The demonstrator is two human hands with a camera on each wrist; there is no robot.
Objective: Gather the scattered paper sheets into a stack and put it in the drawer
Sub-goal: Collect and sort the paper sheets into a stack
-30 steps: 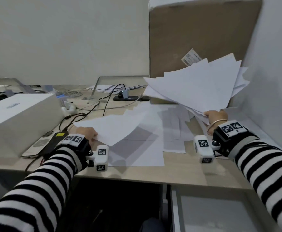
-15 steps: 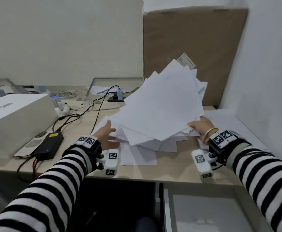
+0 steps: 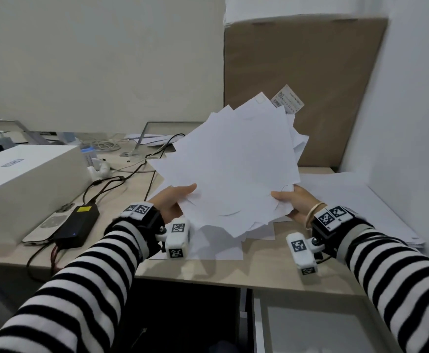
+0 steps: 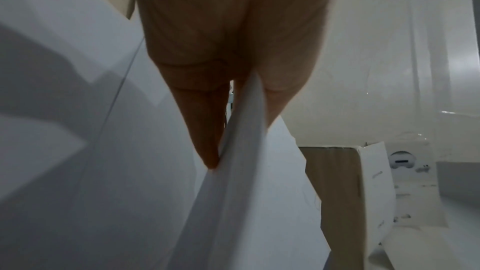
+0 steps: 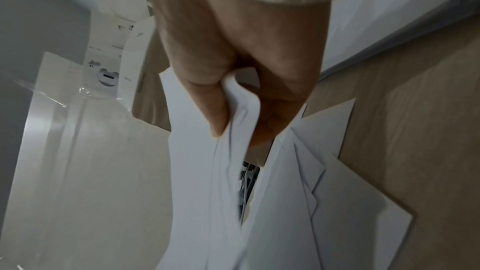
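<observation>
1. Desk (image 3: 208, 271): pale wood top along a white wall, carrying every item below.
2. Cardboard panel (image 3: 310, 80): brown, upright, leaning against the wall at the back right, with a printed label (image 3: 287, 99) on its face.
3. White box (image 3: 27, 179): closed, on the desk's left part.
4. Bundle of paper sheets (image 3: 233, 169): white, uneven, corners fanned out; held above the desk's middle, tilted with its face toward the person. The long axis runs from the near lower edge up and away toward the cardboard panel.
5. Loose sheets (image 3: 361, 200): lying flat on the desk at the right, by the wall; another sheet (image 3: 208, 248) lies flat under the bundle.
6. Drawer (image 3: 310, 324): grey, open below the desk's front edge, right of centre, apart from the bundle.
7. Power brick (image 3: 77, 225): black, by the white box, cables trailing.
8. Left hand (image 3: 170, 202): pinches the bundle's lower left edge, thumb on top.
9. Right hand (image 3: 297, 202): clamps the bundle's lower right edge; the hands are apart, one on each side.
</observation>
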